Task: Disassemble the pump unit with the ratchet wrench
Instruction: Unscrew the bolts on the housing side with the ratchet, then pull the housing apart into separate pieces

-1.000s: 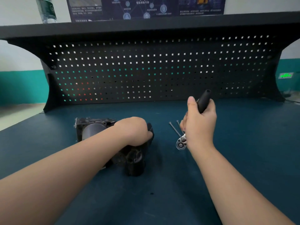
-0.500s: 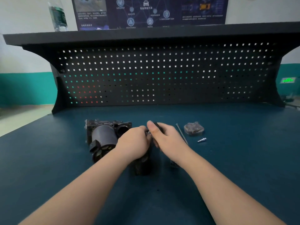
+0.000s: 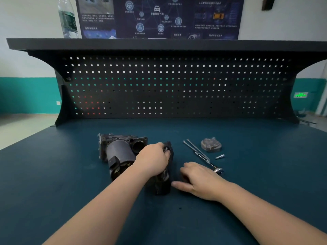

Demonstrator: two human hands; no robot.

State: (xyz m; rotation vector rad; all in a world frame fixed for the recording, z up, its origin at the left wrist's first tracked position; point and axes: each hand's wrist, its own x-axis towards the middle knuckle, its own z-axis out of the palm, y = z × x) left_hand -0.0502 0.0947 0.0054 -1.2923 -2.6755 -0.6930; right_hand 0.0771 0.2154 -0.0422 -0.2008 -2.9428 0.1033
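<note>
My L hand point(image 3: 153, 160) grips the top of the pump unit point(image 3: 123, 154), fingers curled round its dark upright part at bench point(image 3: 70, 174) centre. R hand point(image 3: 200, 179) lies flat, fingers relaxed, holding nothing, just right of the unit. Ratchet wrench point(image 3: 209, 162) lies on the bench, its head touching R hand's far side; long bolts point(image 3: 192, 146) & cover plate point(image 3: 211, 145) beyond.

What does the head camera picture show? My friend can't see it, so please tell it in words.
A person's left hand grips a dark pump unit on a blue workbench. Their right hand rests palm-down beside it, over the handle of a ratchet wrench. Behind lie long bolts, a round metal cover and a small fitting.
</note>
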